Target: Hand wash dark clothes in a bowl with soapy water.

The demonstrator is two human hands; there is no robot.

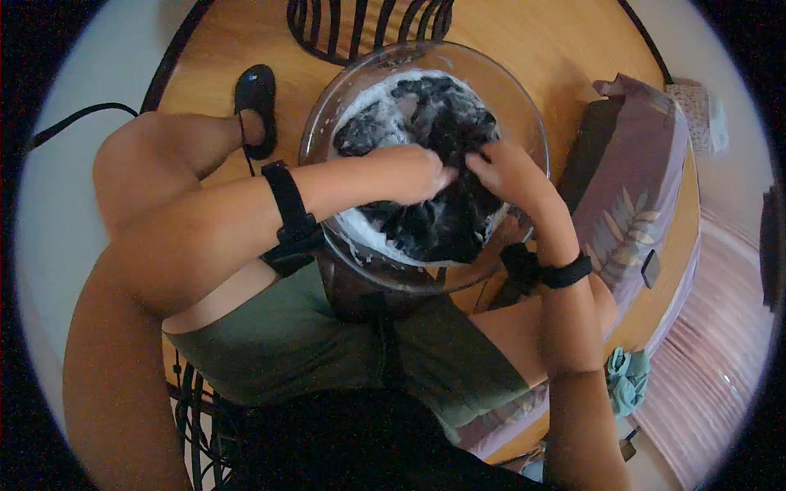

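A large clear basin [535, 116] stands before me, and in it lies wet black cloth [442, 233] covered in places with white suds [362, 230]. My left hand [417, 175] reaches over the basin's middle, its fingers curled against the cloth and pinching part of it. Close to its right, my right hand [503, 169] has thumb and fingers on the same cloth near the basin's right side, with a fold between them. The fingertips of both hands are partly hidden by cloth and blur. Each forearm wears a black strap.
Behind the basin is a black slatted chair back [368, 30]. A black slipper [255, 104] is on a foot at the left. Purple leaf-patterned fabric [638, 178] lies at the right, with a small dark object [651, 269] and a crumpled green cloth [627, 380] nearby.
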